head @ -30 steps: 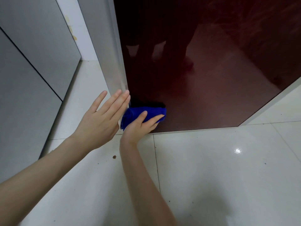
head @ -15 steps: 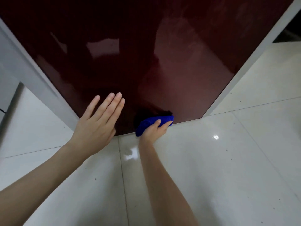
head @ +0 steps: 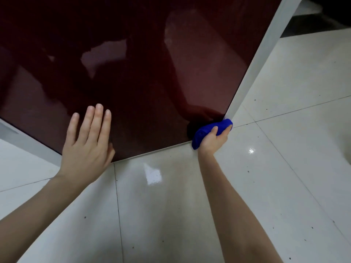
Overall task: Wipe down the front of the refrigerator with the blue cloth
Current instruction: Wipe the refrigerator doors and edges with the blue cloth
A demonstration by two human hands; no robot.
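Note:
The refrigerator front (head: 133,63) is a glossy dark red panel filling the upper half of the view, with a grey frame along its sides. My right hand (head: 213,141) grips the bunched blue cloth (head: 209,130) and presses it against the panel's bottom right corner, just above the floor. My left hand (head: 89,147) lies flat with fingers together against the lower left part of the panel, holding nothing. The cloth's underside is hidden by my fingers.
White glossy floor tiles (head: 190,205) with small dark specks spread below the refrigerator. The grey side frame (head: 262,54) runs up at the right. A dark area (head: 313,18) lies beyond it at the top right.
My right hand has slid the blue cloth rightward along the panel's bottom edge, from the left corner to the right corner. My left hand stays flat on the panel.

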